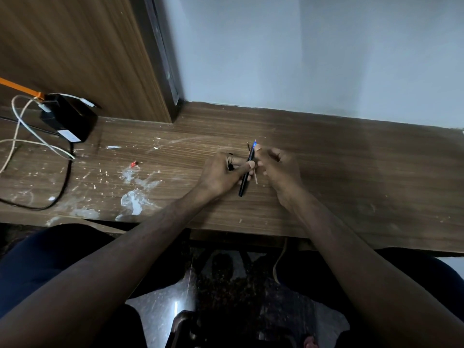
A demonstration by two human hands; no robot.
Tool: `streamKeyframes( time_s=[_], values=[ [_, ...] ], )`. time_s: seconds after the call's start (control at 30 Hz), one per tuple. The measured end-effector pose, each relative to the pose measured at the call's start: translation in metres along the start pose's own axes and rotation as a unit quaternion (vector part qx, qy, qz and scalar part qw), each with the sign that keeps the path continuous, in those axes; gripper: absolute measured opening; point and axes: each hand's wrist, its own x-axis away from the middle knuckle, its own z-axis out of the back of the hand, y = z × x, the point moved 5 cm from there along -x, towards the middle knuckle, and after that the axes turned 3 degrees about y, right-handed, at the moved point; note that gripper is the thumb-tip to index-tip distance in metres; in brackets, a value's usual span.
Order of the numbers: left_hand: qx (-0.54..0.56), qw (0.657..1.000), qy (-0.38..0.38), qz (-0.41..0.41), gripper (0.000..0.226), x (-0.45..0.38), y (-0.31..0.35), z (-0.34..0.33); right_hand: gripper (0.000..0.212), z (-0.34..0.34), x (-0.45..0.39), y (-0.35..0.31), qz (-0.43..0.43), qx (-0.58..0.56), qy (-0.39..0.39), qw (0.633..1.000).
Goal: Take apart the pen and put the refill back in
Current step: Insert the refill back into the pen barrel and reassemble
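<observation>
While pinching the dark pen (246,169) in the left hand (221,172) and its blue tip (254,145) in the right hand (277,167), just above the counter (339,172) centre: hold barrel steady, twist tip gently, keep the thin refill beside it straight, not bent.

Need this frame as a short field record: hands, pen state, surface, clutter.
surface: scratched brown wood-grain desk, white paint smears at left
pen: slim black pen barrel, blue tip pointing away from the person
left hand: left hand gripping the barrel mid-length
right hand: right hand pinching near the blue tip
refill: thin pale rod beside the barrel; whether it is the refill is unclear
clutter: black box with white cables far left; small red scrap
</observation>
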Motion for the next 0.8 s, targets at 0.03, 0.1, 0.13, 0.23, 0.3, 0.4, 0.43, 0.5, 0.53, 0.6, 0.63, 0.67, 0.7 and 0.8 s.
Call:
streamKeyframes(
  time_s=[0.03,0.1,0.13,0.23,0.3,0.4,0.43,0.5,0.53,0.6,0.63,0.67,0.7,0.8],
  values=[
    [0.027,0.999,0.011,0.02,0.023,-0.001,-0.003,0.001,0.033,0.001,-0.001,0.001,-0.014,0.012,-0.007,1.0],
    [0.051,0.996,0.039,0.057,0.027,-0.005,-0.009,0.006,0.039,0.001,0.0,0.001,-0.025,0.045,-0.036,0.998],
    [0.055,0.994,0.055,0.071,0.029,-0.008,-0.011,0.01,0.037,-0.001,0.001,0.002,-0.031,0.054,-0.06,0.996],
    [0.067,0.991,0.075,0.088,0.031,-0.015,-0.016,0.02,0.023,-0.009,0.009,0.005,-0.035,0.085,-0.136,0.986],
    [0.064,0.993,0.053,0.084,0.027,-0.019,-0.018,0.019,0.013,-0.012,0.01,0.007,0.003,0.125,-0.147,0.981],
    [0.059,0.995,0.022,0.074,0.026,-0.022,-0.022,0.016,0.013,-0.011,0.01,0.006,0.024,0.121,-0.132,0.983],
    [0.069,0.995,0.018,0.075,0.025,-0.022,-0.023,0.015,0.016,-0.01,0.011,0.006,0.026,0.114,-0.133,0.984],
    [0.1,0.992,0.0,0.074,0.023,-0.022,-0.022,0.01,0.024,-0.01,0.012,0.006,0.033,0.112,-0.13,0.985],
    [0.112,0.991,-0.008,0.075,0.026,-0.021,-0.02,0.007,0.025,-0.01,0.013,0.006,0.039,0.122,-0.125,0.984],
    [0.108,0.991,-0.016,0.072,0.034,-0.02,-0.016,0.004,0.023,-0.009,0.014,0.006,0.052,0.143,-0.117,0.981],
    [0.095,0.993,-0.013,0.067,0.038,-0.021,-0.013,0.005,0.021,-0.008,0.013,0.005,0.052,0.148,-0.114,0.981],
    [0.074,0.995,-0.002,0.062,0.041,-0.022,-0.012,0.01,0.02,-0.006,0.012,0.005,0.048,0.15,-0.111,0.981],
    [0.035,0.998,0.021,0.055,0.044,-0.024,-0.011,0.018,0.019,-0.003,0.01,0.005,0.042,0.153,-0.108,0.981],
    [-0.159,0.983,0.094,0.007,0.031,-0.03,-0.012,0.047,0.017,0.006,0.006,0.006,0.035,0.167,-0.099,0.98]
  ],
)
